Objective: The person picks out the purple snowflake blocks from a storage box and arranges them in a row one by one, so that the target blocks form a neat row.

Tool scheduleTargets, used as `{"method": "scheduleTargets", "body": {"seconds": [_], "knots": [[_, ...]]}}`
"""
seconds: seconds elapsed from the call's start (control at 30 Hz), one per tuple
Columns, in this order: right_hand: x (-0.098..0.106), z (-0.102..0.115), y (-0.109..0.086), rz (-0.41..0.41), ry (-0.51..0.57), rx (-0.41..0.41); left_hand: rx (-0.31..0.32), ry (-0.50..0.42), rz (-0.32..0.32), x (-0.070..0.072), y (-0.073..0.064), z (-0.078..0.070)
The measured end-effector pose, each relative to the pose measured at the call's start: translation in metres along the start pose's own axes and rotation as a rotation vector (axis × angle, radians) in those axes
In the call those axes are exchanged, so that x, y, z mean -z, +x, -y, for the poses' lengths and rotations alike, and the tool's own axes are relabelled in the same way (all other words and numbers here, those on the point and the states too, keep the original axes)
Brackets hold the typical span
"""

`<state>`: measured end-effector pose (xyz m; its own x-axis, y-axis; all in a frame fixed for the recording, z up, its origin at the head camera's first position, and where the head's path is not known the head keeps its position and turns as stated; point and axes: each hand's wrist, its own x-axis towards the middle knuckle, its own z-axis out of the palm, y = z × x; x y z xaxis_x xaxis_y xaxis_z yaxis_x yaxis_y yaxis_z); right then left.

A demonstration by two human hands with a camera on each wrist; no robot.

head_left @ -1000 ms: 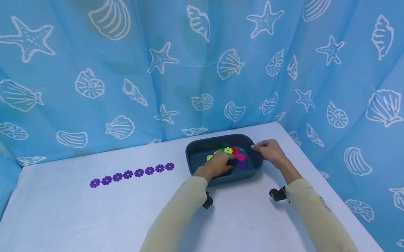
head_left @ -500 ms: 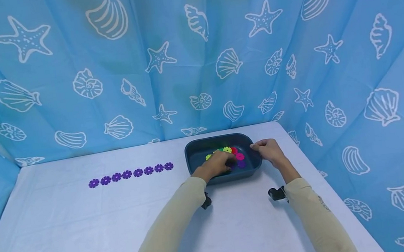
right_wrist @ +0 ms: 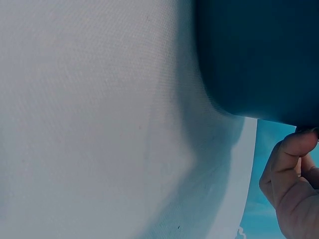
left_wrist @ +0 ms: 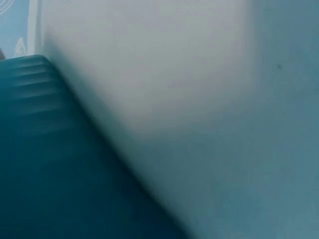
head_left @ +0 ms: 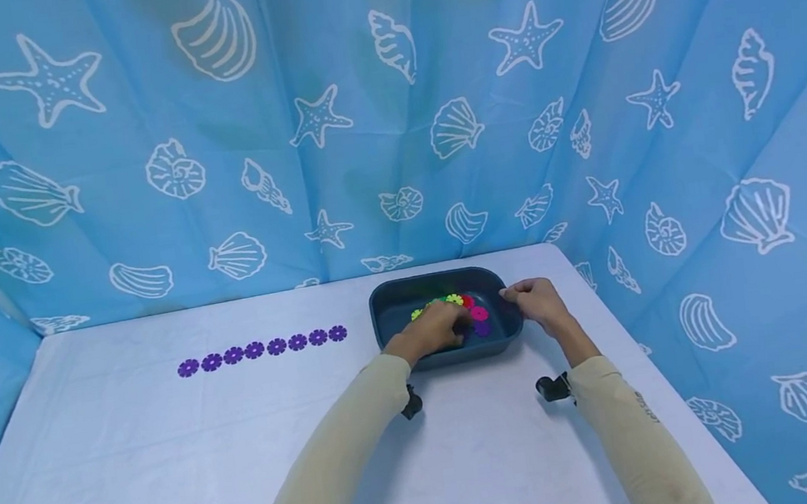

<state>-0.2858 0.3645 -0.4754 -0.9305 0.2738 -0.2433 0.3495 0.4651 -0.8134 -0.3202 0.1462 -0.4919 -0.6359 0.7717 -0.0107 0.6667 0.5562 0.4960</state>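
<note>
A dark blue-grey plastic bin (head_left: 408, 287) stands at the back right of the table. My left hand (head_left: 431, 328) reaches down into it, fingers bent toward its floor; I cannot tell whether they hold a piece. Around that hand lie flower-shaped plastic discs: a yellow disc (head_left: 454, 300), a red disc (head_left: 467, 301), a pink disc (head_left: 480, 313) and a purple disc (head_left: 483, 328). My right hand (head_left: 538, 301) pinches the bin's right rim between thumb and fingers, as the right wrist view also shows the hand (right_wrist: 294, 172) at the bin's edge (right_wrist: 269, 119).
A row of several purple flower discs (head_left: 254, 350) runs across the white table (head_left: 135, 470), left of the bin. A blue curtain (head_left: 361, 156) with white shells and starfish hangs close behind the table and along its right side.
The left hand's forefinger, stretched toward the pink disc a second ago, has drawn back and bent down into the bin. The right hand keeps its hold on the rim.
</note>
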Motion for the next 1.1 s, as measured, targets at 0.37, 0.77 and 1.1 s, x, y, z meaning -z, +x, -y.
{"method": "scheduleTargets", "body": {"seconds": [0.37,0.77,1.1], "knots": [[0.000,0.002,-0.002,0.000,-0.020,0.005,-0.011,-0.024,-0.100,0.045,-0.024,0.011],[-0.002,0.002,-0.002,0.015,-0.036,-0.011,0.037,-0.035,-0.192,0.100,-0.090,0.053],[-0.002,0.003,-0.003,0.025,-0.047,0.013,0.230,-0.003,-0.235,0.117,-0.161,0.112]]}}
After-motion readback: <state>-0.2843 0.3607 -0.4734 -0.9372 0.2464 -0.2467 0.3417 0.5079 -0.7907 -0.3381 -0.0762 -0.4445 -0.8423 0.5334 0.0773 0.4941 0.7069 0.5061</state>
